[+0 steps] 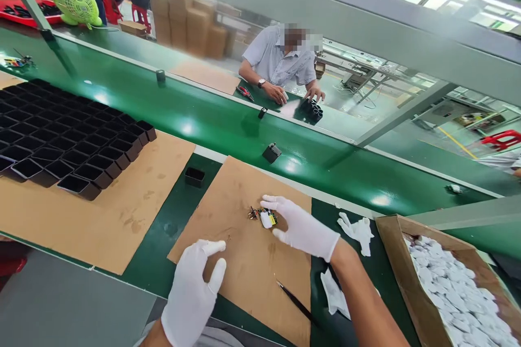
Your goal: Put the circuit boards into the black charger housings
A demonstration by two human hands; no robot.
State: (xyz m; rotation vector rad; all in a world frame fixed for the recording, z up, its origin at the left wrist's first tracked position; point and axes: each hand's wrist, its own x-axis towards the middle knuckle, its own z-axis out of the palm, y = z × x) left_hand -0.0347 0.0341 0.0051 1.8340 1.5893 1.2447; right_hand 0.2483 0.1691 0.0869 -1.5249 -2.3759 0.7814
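Observation:
A small circuit board (267, 219) with a white pad, a yellow part and wires lies on the cardboard sheet in front of me. My right hand (303, 225), in a white glove, reaches around it from the right. Its fingers are stretched along the board's far edge and the thumb is apart on the near side, so I see no firm grip. My left hand (193, 284), also gloved, hovers over the sheet's near left edge, thumb and forefinger apart and nothing between them. Black tweezers (295, 301) lie on the sheet below the board.
Rows of black plastic cases (87, 173) fill the left cardboard; a single case (195, 177) stands beside my sheet. At right is a cardboard box (391, 249) of white pads, near a loose glove (358, 232). Beyond the green conveyor belt (220, 124), a person handles black parts.

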